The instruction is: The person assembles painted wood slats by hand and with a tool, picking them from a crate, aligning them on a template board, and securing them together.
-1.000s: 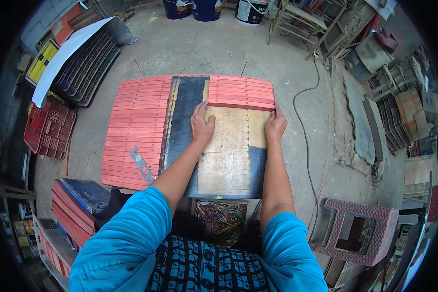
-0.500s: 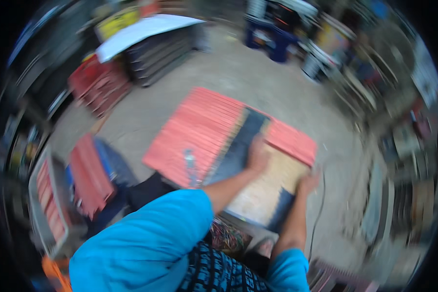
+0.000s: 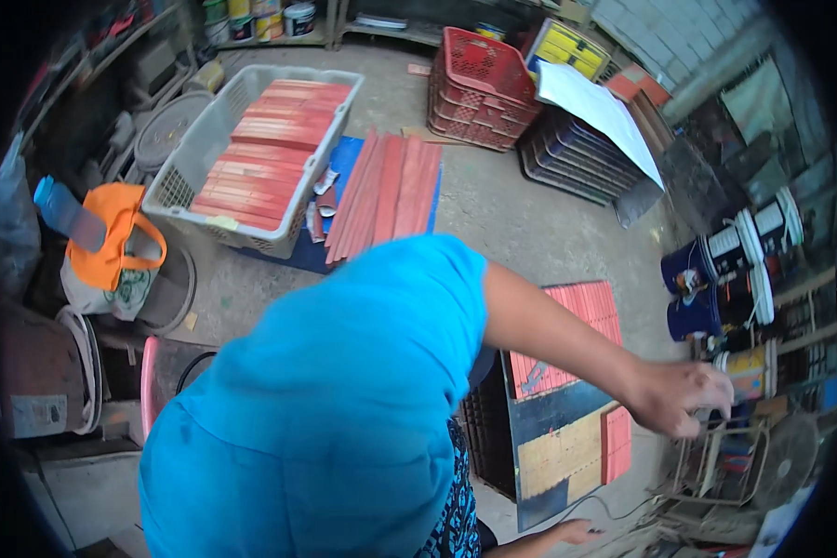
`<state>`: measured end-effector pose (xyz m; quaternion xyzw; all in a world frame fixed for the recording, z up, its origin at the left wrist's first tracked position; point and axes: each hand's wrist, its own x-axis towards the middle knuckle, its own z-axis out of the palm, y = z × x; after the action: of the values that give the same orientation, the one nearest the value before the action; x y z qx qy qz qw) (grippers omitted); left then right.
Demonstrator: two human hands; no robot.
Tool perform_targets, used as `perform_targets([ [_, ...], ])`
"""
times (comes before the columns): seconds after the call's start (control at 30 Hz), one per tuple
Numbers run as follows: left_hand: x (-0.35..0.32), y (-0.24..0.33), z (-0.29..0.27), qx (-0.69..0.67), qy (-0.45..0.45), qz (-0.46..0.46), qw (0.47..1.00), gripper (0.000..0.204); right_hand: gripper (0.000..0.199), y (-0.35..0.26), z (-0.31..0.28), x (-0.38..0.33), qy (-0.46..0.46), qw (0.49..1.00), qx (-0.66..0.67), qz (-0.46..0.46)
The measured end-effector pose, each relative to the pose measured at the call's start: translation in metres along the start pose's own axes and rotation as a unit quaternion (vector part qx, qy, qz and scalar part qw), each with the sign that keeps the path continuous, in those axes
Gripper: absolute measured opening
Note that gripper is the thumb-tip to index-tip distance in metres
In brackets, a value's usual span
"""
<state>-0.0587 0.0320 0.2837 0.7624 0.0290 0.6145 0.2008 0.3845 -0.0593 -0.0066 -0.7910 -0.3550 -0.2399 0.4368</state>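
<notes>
- In the head view, the left hand (image 3: 684, 395) is held out at the end of a blue-sleeved arm, fingers loosely bent and apart, with nothing visible in its grasp.
- The right hand (image 3: 572, 532) shows only partly at the lower edge, beside a thin dark cable (image 3: 614, 511); whether its fingers are clenched I cannot tell.
- Nearest to the left hand, a short block of red slats (image 3: 616, 445) lies along the right edge of the surface (image 3: 560, 456), well apart from the right hand.
- The surface has pale panels and dark bands, with a dark crate (image 3: 486, 432) below its left side.
- Longer rows of red slats (image 3: 591, 312) cover its upper part, partly hidden by the left forearm; a flat metal tool (image 3: 535, 377) lies on them.
- To the upper left, a whitish crate (image 3: 337, 130) holds stacked red slats (image 3: 270, 153).
- Just beside that crate, loose red strips (image 3: 391, 195) lie on a blue sheet (image 3: 270, 262).
- Farther back stand red crates (image 3: 479, 93), and a white sheet (image 3: 595, 116) covers dark stacked crates (image 3: 577, 166).
- Buckets (image 3: 688, 270) stand at the right.
</notes>
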Motion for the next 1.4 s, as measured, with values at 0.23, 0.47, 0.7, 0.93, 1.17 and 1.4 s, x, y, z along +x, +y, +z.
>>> perform_targets([
  [0.23,-0.122,0.064,-0.292,0.296,0.164,-0.195,0.921,0.038,0.045,-0.095,-0.068,-0.019,0.125,0.991,0.02,-0.05],
  [0.47,-0.38,0.196,-0.553,0.568,0.381,-0.568,0.459,0.049,0.043,-0.231,-0.097,-0.037,0.155,0.968,0.126,-0.155],
  [0.7,-0.489,0.218,-0.609,0.393,0.541,-0.577,0.469,0.066,0.041,-0.319,-0.099,-0.055,0.123,0.954,0.19,-0.198],
  [0.93,-0.497,0.21,-0.617,0.263,0.593,-0.556,0.52,0.067,0.044,-0.35,-0.102,-0.066,0.041,0.951,0.283,-0.121],
  [1.17,-0.44,0.234,-0.574,0.325,0.533,-0.608,0.49,0.057,0.043,-0.345,-0.096,-0.072,-0.022,0.962,0.261,-0.078],
  [1.4,-0.394,0.212,-0.538,0.594,-0.157,-0.632,0.473,0.068,0.043,-0.319,-0.069,-0.058,-0.04,0.952,0.297,-0.061],
])
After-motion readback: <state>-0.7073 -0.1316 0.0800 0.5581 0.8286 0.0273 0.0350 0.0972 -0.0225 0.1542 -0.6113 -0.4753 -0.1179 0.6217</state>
